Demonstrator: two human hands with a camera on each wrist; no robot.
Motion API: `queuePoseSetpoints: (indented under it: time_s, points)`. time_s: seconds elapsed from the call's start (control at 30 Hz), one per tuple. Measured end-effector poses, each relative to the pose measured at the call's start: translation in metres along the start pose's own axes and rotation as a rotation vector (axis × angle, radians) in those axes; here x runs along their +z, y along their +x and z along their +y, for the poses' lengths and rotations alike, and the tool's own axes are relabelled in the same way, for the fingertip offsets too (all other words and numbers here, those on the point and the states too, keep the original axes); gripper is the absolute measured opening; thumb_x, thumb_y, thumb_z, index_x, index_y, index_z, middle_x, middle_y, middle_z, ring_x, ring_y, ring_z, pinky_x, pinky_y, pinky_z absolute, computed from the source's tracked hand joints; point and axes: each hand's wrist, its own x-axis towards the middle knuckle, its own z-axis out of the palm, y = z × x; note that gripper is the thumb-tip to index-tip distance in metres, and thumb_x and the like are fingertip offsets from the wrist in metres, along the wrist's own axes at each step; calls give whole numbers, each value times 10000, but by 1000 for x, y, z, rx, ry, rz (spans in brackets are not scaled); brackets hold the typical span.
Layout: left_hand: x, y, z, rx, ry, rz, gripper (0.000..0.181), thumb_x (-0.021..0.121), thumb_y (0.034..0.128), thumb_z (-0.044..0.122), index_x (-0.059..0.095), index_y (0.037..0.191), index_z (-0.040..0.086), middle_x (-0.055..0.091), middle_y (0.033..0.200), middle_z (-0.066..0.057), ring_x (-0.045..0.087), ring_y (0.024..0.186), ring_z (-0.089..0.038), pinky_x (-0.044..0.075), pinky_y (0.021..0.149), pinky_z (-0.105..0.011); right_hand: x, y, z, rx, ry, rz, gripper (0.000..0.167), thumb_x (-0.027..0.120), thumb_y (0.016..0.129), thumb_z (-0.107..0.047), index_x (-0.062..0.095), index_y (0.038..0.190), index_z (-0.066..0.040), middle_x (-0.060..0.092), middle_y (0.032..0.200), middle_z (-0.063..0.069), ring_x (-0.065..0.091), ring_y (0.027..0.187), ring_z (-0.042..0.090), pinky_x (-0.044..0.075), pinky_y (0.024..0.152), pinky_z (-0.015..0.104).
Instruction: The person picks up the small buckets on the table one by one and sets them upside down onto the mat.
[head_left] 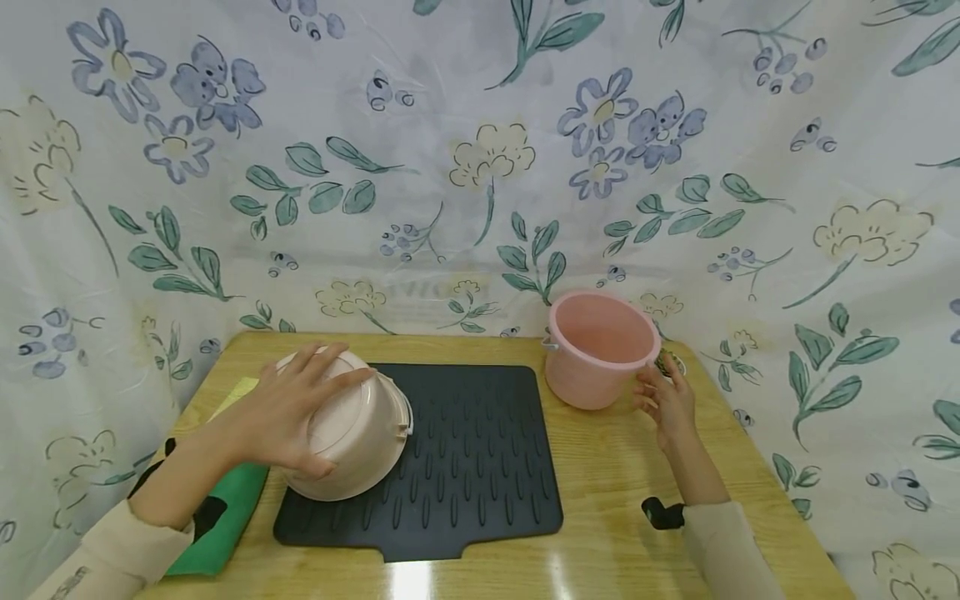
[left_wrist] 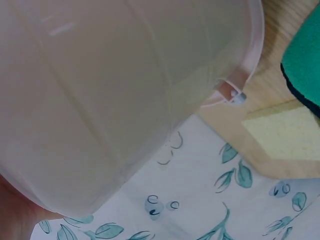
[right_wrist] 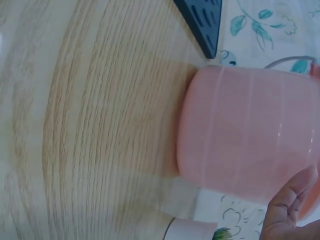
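On the left, a pale bucket (head_left: 352, 425) is upside down and tilted over the black drying mat (head_left: 480, 450). My left hand (head_left: 292, 408) grips it by its base, fingers spread across the far side and thumb on the near side. Its wall (left_wrist: 120, 90) fills much of the left wrist view. A pink bucket (head_left: 592, 358) stands upright on the table at the back right, mouth up. At the right side of its rim is my right hand (head_left: 667, 400), fingers loosely bent and thumb beside the wall; firm contact cannot be made out.
A green cloth item with black parts (head_left: 225, 521) and a yellow sponge-like piece (left_wrist: 285, 130) lie left of the mat. Behind my right hand is a small white pot with greenery (head_left: 671, 362). A black object (head_left: 662, 513) is by the right sleeve. Patterned curtain (head_left: 480, 208) encloses the table.
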Motion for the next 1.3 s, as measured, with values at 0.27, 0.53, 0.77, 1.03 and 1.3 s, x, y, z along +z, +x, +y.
queuePoseSetpoints:
  time_s: [0.27,0.53,0.77,1.03,1.3]
  points:
    - [1,8,1,23,3,-21,1148,841,485,661,399,1491,330,295,1553,-134,333,1362,-477,350,807,-789,2,10,4,28,15,30,714,569,1014,-271,170,1605,-263,662,778,-100,638,624,33,544,615,176]
    - [3,13,-4,25,-19,-64,1136,841,519,648,380,1505,324,282,1570,-152,302,1391,-503,326,837,-818,6,17,3,25,14,29,664,544,1025,-289,210,1598,-260,640,780,-89,646,623,34,544,630,172]
    - [5,19,-9,21,-35,-76,1121,821,542,684,383,1509,324,304,1561,-150,294,1401,-472,318,837,-833,6,22,-2,15,56,20,618,522,1036,-224,249,1589,-264,626,739,-53,646,595,62,551,616,182]
    - [7,28,-10,-13,-31,-117,1079,777,572,720,402,1498,312,320,1554,-155,301,1401,-483,310,849,-840,4,23,-10,24,102,-41,699,544,1024,-171,160,1604,-238,626,752,-32,659,624,79,569,667,208]
    - [6,30,-10,-45,-58,-150,1074,769,577,725,410,1496,301,325,1559,-163,292,1409,-507,275,877,-853,5,24,-15,57,131,-39,687,552,1015,-124,206,1598,-240,626,829,-43,665,653,89,573,672,216]
